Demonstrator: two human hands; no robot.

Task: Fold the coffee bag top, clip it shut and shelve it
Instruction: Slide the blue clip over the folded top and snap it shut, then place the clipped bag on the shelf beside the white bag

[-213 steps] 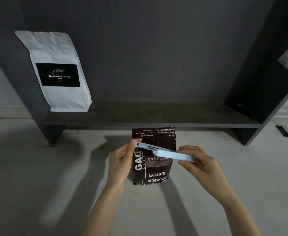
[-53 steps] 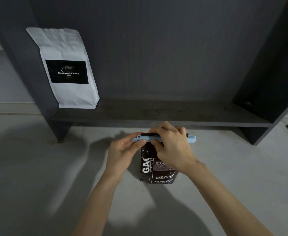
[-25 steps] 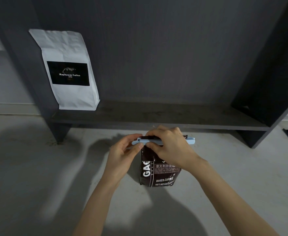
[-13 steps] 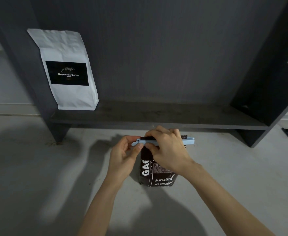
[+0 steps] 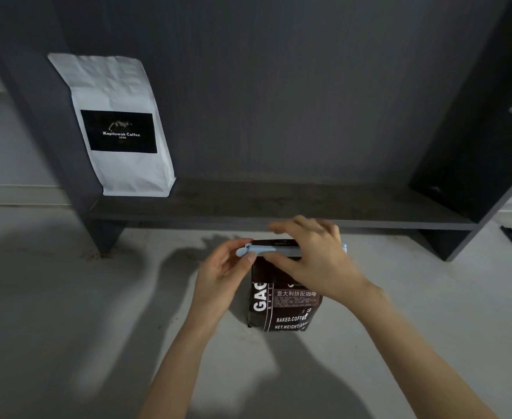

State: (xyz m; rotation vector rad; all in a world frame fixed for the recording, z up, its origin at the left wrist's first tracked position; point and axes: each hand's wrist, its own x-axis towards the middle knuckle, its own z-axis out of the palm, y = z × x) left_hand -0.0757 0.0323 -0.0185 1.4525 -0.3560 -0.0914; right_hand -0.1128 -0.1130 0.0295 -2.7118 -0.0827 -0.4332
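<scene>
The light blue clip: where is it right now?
In the head view the light blue clip lies level across the folded top of the dark coffee bag, low centre, between the left hand and right hand, just before the shelf.

Glossy dark foil coffee bag (image 5: 282,309), smooth pale-blue plastic clip (image 5: 274,251), creased matt white paper bag (image 5: 118,125), matt grey shelf (image 5: 278,207)

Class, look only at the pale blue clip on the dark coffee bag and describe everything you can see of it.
The clip is a long, slim bar, pale blue, seemingly plastic, with a rounded left end. It lies roughly level across the folded top of the dark coffee bag, which stands on the floor before the shelf. The left hand pinches its left end; the right hand covers its right part, leaving only the far tip visible.
</scene>
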